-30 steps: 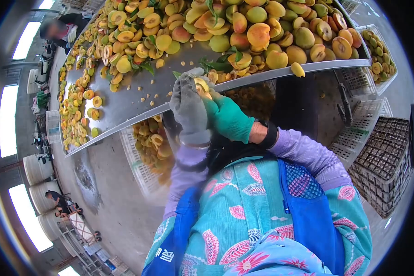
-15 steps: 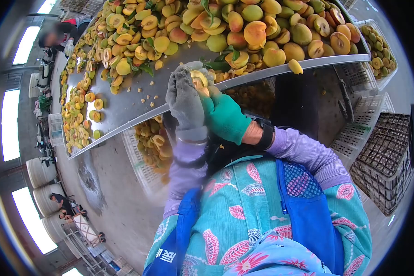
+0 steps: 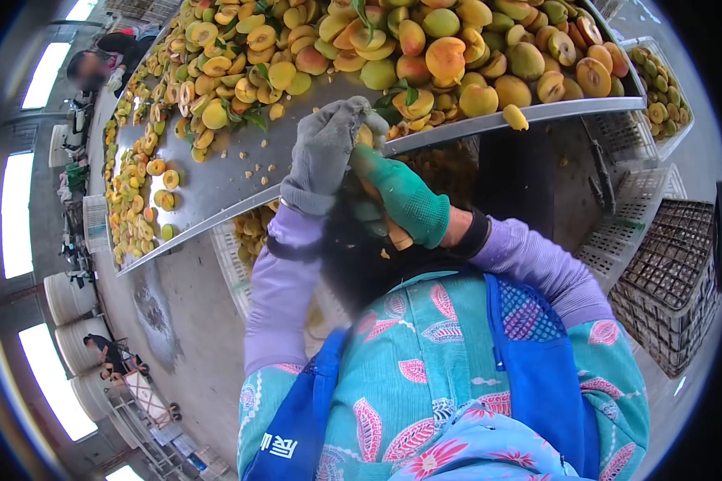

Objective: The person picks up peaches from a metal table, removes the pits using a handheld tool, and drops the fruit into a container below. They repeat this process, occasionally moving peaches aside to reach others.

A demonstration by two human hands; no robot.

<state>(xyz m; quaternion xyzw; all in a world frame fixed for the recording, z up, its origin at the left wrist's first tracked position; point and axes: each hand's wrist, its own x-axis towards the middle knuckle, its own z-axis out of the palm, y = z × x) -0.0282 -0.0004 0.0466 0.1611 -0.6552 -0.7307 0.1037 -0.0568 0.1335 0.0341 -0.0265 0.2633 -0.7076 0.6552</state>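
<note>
My left hand (image 3: 326, 152), in a grey glove, is closed around an apricot (image 3: 366, 138) just over the near edge of the metal table. Mostly hidden by the gloves, the fruit shows only as a small yellow patch. My right hand (image 3: 407, 198), in a green glove, is closed with its thumb side against the left fingers. A tan, wood-like handle (image 3: 398, 236) sticks out below the right palm; the tool's other end cannot be made out. Beyond both hands lie heaped apricots (image 3: 444, 60), whole and halved, with a few leaves.
The sloping metal table (image 3: 225, 188) bears the fruit and scattered pits. White crates (image 3: 229, 268) stand beneath it, and a crate of fruit (image 3: 656, 88) is at right. A dark stacked crate (image 3: 664, 276) stands near my right side. Another person (image 3: 120, 56) is at the far left.
My left forearm has swung left and its hand has turned over the fruit, covering more of it. The right hand has shifted slightly, and the tan handle shows beneath it.
</note>
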